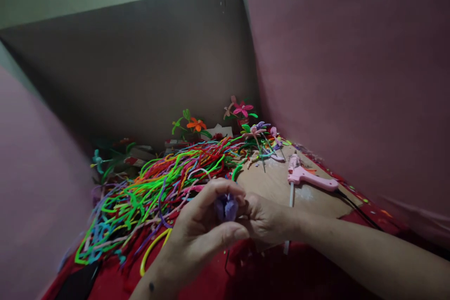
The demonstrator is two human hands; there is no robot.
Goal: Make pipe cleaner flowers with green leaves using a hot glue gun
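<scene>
My left hand curls around a purple pipe-cleaner flower, with its fingers over the top and the thumb below. From the right, my right hand meets it, fingers bent and closed against the flower's side. The palm and fingers hide part of the purple piece. A thin dark stem shows beneath the hands. Just beyond my right wrist, a pink glue gun lies on a tan board, a clear glue stick sticking out of it.
A large heap of colourful pipe cleaners spreads to the left on a red cloth. Finished flowers, one orange and one pink, stand at the back. A black cord runs right from the glue gun. Pink walls flank both sides.
</scene>
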